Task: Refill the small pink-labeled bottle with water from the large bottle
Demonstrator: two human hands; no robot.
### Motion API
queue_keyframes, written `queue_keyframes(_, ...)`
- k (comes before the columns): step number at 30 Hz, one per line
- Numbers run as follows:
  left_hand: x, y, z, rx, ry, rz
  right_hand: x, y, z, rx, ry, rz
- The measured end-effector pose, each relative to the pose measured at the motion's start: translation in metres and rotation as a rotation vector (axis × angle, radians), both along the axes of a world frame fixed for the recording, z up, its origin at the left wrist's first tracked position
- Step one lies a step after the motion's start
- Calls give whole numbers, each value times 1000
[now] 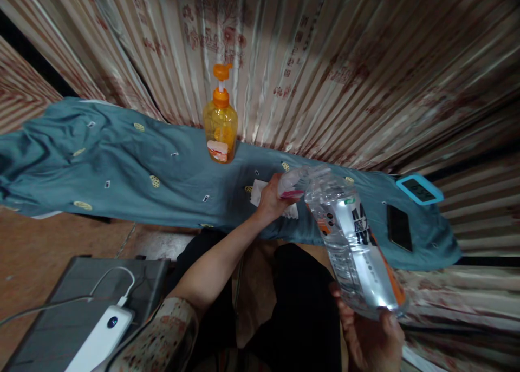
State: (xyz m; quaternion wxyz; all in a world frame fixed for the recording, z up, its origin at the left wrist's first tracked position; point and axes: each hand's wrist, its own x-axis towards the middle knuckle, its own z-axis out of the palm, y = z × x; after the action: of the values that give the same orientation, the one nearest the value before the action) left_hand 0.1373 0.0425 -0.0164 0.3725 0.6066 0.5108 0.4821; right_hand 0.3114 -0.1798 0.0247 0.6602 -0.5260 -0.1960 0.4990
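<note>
Two hands on one clear plastic bottle [353,242], tilted above the lap in front of a ledge draped in teal cloth [122,171]. Left hand [273,198] curled round the bottle's neck and cap end; right hand [371,337] cupped under its base. Behind on the cloth: orange pump bottle [220,123], upright; black phone [399,227] and blue-framed device [419,189] off right. White power bank [101,337] lower left.

A long surface draped in teal cloth with small yellow motifs [122,171] ran before striped curtains. On it stood an orange pump-top soap bottle [220,125]; a white crumpled tissue [260,192], a black phone [399,227] and a blue-framed device [419,189] lay there.
</note>
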Motion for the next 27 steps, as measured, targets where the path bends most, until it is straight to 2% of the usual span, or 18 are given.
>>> queue_keyframes(6, 0, 0, 0, 10, -3, 7, -2, -1, 2, 16, -61, 12)
queue_keyframes(14, -1, 0, 1, -3, -22, -5, 4, -2, -5, 19, -35, 48)
queue_keyframes(27, 0, 0, 2, -5, -9, -9, 3, -3, 3, 7, -15, 21)
